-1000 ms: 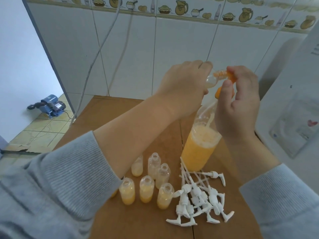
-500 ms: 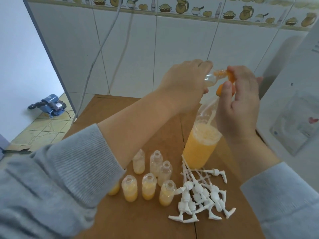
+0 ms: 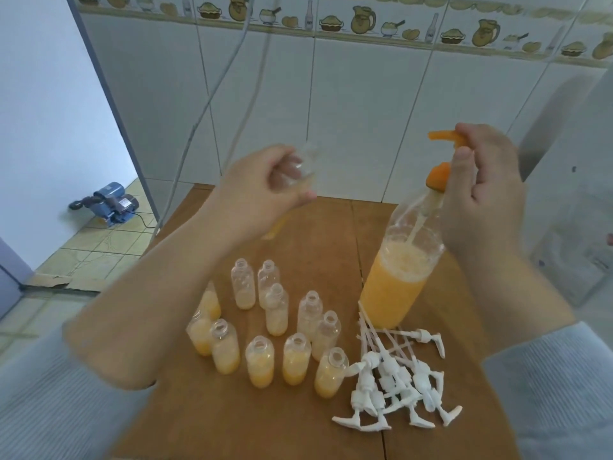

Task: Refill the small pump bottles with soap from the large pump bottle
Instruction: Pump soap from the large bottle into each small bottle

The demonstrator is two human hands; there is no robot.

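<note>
left hand [image 3: 265, 187] gripping a small bottle [image 3: 300, 167], held clear of nozzle | right hand [image 3: 481, 194] fingers on orange pump [image 3: 444, 137], steadying large bottle [image 3: 394, 277] on table [image 3: 205, 410] | open bottles waiting beside it

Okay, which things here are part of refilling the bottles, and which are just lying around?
Part of the job:
large pump bottle
small bottle in left hand
small bottles on table
white pump tops
right hand on orange pump

Lying about:
blue motor
hanging cable
</note>
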